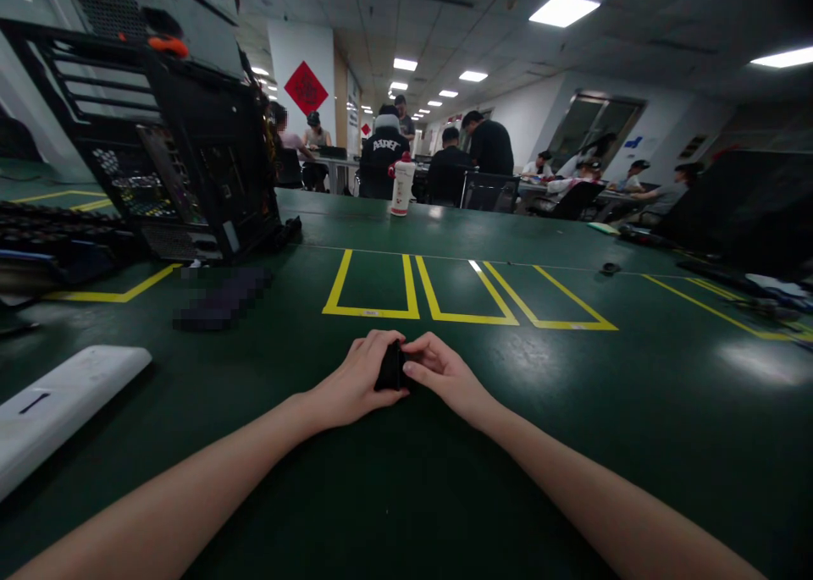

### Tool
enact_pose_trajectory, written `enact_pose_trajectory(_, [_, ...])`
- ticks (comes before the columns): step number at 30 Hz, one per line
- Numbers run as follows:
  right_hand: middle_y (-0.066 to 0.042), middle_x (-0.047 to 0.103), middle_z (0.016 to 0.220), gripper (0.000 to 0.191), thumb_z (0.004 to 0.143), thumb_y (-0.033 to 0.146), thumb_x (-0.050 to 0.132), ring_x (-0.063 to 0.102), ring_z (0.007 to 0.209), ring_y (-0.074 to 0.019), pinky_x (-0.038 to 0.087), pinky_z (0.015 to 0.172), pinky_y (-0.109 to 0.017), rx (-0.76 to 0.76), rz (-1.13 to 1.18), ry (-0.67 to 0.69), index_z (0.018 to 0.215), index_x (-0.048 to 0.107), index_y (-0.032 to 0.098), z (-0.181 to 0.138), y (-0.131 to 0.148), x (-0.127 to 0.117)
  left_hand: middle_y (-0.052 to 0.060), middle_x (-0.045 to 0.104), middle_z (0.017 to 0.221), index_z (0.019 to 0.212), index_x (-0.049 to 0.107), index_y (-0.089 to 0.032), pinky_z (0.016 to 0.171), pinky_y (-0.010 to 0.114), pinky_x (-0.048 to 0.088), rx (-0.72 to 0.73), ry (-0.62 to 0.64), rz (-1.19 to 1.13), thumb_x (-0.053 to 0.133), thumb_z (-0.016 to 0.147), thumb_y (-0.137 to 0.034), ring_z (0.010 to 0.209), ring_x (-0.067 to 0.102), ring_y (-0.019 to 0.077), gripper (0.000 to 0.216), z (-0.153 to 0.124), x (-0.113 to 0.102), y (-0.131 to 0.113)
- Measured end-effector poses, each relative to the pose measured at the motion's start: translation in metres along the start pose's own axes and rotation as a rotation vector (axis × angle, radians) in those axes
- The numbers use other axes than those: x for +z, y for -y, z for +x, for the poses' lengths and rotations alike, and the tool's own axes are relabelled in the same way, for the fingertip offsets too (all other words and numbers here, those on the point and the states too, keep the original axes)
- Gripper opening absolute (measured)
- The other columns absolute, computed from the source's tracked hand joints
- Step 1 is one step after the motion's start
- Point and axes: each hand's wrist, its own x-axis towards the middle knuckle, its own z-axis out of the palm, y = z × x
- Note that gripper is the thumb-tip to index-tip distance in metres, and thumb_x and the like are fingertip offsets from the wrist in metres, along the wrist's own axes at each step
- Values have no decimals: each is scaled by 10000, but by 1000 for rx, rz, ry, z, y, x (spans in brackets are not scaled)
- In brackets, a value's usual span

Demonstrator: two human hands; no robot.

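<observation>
A small black box-like object [389, 368] is between my hands, low over the green table [539, 495]. My left hand [359, 375] grips it from the left, fingers over its far side and thumb at its near edge. From the right, my right hand [448, 372] touches it with bent fingers and thumb pinched at its edge. What kind of object it is, I cannot make out. Part of it is hidden behind my left fingers.
Yellow tape outlines [372, 313] lie beyond my hands. At left stand an open black computer case [190, 148] and a white power strip-like block [69, 394]. Further back is a white bottle [402, 189]. A small black round item [611, 268] lies right. Several people sit or stand behind.
</observation>
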Motion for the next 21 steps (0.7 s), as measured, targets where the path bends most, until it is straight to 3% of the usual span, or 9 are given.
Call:
enact_pose_trajectory(5, [-31, 523, 1033, 302, 743, 242, 589, 527, 996, -161, 422, 891, -365, 29, -25, -20, 1012, 455, 219, 3, -5, -2, 78, 444, 1135, 1180, 325, -241, 905, 441, 368, 37, -20, 28, 603, 742, -259, 1063, 446, 246, 519, 1, 2, 2])
enact_pose_trajectory(14, [-14, 496, 1031, 347, 682, 165, 649, 519, 1027, -157, 409, 917, -371, -16, 87, 101, 949, 433, 214, -2, 0, -2, 72, 435, 1131, 1185, 308, -242, 877, 417, 384, 32, -57, 54, 613, 724, -256, 1025, 451, 243, 553, 2, 11, 13])
enact_pose_trajectory(18, [-7, 516, 960, 191, 762, 241, 567, 551, 920, -143, 455, 829, -343, -17, 27, 13, 919, 465, 206, 0, -1, 0, 69, 423, 1151, 1181, 313, -257, 869, 432, 387, 18, -46, 38, 614, 724, -292, 1025, 453, 250, 549, 2, 10, 12])
enact_pose_trajectory(21, [-10, 514, 989, 234, 755, 237, 575, 542, 940, -146, 451, 837, -337, -7, -6, -23, 959, 462, 217, 1, -2, 1, 67, 432, 1137, 1176, 314, -255, 883, 437, 376, 28, -50, 35, 610, 728, -281, 1031, 453, 248, 538, 2, 9, 9])
